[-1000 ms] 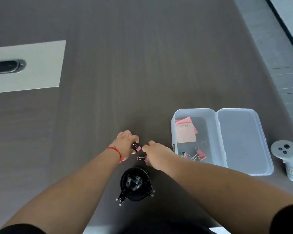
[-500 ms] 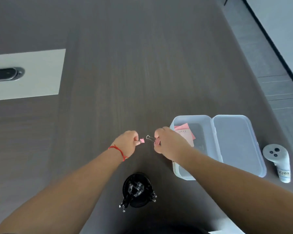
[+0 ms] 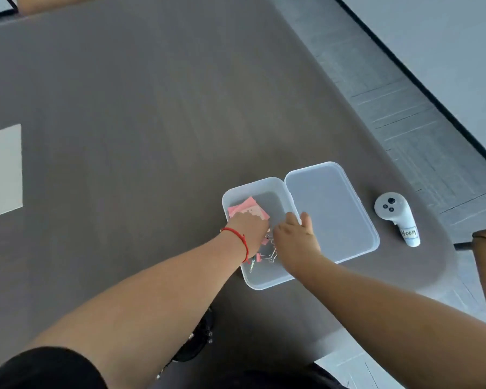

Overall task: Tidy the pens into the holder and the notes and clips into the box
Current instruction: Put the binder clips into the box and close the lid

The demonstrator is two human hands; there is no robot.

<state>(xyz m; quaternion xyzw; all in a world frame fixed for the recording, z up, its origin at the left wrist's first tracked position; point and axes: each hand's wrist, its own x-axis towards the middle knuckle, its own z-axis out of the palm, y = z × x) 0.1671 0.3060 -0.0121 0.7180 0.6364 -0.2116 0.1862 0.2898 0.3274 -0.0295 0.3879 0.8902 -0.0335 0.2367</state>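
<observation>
Both hands have moved from the bare desk in front of the pen holder to the clear plastic box, and each now sits over its open tray. Left hand, with a red string bracelet at the wrist, reaches in from 7 o'clock, knuckles up and fingers curled downward over the near edge of the pink sticky notes; whether it grips a clip cannot be told, because the fingertips are hidden. Right hand enters from 5 o'clock, fingers curled down into the tray and thumb lying against the hinge wall between tray and lid; its contents are likewise hidden. Pink binder clips with wire handles lie on the tray floor between and just below the two hands, at 6 o'clock from the notes. The notes occupy the tray's 11 o'clock corner. The hinged lid lies flat on the desk at 3 o'clock from the tray. A white handheld controller with a handwritten label rests near the desk edge, at 3 o'clock from the lid and apart from it. The black pen holder stands at 7 o'clock from the box, mostly covered by the left forearm.
</observation>
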